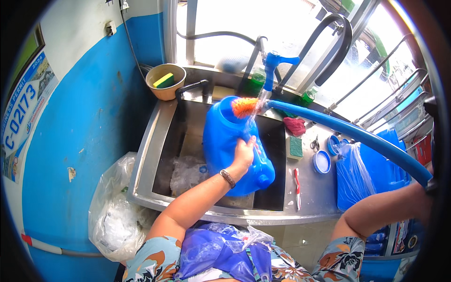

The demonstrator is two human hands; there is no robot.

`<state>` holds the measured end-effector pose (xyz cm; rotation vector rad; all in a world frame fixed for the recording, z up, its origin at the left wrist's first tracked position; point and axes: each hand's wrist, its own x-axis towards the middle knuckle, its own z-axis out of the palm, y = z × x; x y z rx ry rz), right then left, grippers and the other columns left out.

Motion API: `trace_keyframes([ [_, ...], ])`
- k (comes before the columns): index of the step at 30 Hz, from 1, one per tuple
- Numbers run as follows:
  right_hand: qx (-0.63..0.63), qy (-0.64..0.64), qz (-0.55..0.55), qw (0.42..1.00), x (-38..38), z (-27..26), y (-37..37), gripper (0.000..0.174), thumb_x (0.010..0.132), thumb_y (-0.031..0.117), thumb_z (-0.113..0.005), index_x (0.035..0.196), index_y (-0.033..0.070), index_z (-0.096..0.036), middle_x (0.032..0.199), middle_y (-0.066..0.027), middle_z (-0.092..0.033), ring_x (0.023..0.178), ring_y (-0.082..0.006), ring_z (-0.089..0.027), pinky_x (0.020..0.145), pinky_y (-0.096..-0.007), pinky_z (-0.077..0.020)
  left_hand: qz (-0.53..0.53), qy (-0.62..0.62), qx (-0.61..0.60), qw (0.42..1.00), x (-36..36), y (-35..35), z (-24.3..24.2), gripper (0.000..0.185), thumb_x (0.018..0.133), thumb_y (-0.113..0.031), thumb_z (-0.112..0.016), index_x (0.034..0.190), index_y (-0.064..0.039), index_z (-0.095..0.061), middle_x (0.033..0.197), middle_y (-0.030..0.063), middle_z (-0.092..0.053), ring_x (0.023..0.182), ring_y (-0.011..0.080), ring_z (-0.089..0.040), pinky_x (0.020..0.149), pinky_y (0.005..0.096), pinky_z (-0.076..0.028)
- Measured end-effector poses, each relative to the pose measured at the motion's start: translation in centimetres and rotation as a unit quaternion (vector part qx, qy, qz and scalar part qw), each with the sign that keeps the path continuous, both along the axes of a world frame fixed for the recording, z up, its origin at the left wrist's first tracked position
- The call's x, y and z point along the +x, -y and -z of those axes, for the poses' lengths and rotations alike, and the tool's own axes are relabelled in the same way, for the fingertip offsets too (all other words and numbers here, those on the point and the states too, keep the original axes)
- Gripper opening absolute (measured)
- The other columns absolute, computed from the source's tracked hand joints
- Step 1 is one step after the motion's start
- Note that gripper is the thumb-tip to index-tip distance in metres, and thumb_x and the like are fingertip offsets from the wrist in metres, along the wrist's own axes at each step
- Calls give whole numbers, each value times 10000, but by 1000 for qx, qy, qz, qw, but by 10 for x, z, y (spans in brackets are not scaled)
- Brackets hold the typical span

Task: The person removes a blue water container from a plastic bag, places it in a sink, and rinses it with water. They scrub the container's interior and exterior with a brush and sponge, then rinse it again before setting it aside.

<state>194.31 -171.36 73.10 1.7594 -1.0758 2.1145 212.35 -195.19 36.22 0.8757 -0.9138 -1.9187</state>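
Note:
My left hand [243, 153] grips the moulded handle of a blue plastic water jug [225, 141], which leans over the stainless steel sink basin. An orange bristle brush [243, 107] lies at the jug's wide mouth, on the end of a long blue pole [352, 130]. Water runs from the blue-handled tap [270, 70] over the brush and down the jug. The pole's far end reaches the right rim of the view, where my right forearm [384, 208] extends; my right hand itself is hidden in the dark edge there.
Right of the basin lie a sponge [295, 147], a red cloth [294, 126], scissors [315, 142], blue caps [322, 162] and a toothbrush [297, 188]. Plastic-wrapped blue jugs [352, 176] stand farther right. A tub [165, 90] with a sponge sits back left; a plastic bag [118, 218] hangs left.

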Motion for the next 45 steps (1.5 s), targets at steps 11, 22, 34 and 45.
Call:
trace_keyframes([
  [11, 61, 126, -520, 842, 108, 60, 150, 387, 1061, 345, -399, 849, 52, -536, 669, 7, -367, 522, -69, -333, 451, -232, -304, 143, 129, -150, 970, -7, 6, -4, 398, 923, -279, -698, 1117, 27, -533, 997, 161, -685, 825, 215, -704, 683, 332, -572],
  [22, 448, -326, 68, 830, 169, 236, 235, 468, 903, 364, -658, 1259, 69, -590, 1165, -225, -515, 1148, -391, -511, 965, -489, -422, -58, 277, -463, 840, 32, 9, 18, 365, 925, -262, -631, 1184, -13, -566, 1057, 177, -665, 1001, 336, -619, 902, 456, -477],
  [34, 450, -155, 30, 879, 84, 327, 143, 508, 828, 430, -730, 1271, 200, -638, 1210, -131, -572, 1182, -334, -521, 1021, -488, -374, 217, 251, -668, 667, 73, 20, -9, 340, 820, -22, -563, 1146, 49, -631, 1199, 270, -627, 1176, 400, -569, 1026, 475, -422],
  [45, 417, 458, -52, 783, -29, 349, 71, 487, 1059, 428, -400, 1320, 67, -596, 1170, -98, -615, 1124, -160, -558, 978, -340, -465, -183, 386, -472, 771, 235, 93, -14, 184, 868, -78, -549, 999, 10, -645, 1083, 177, -653, 1006, 290, -616, 857, 408, -501],
])
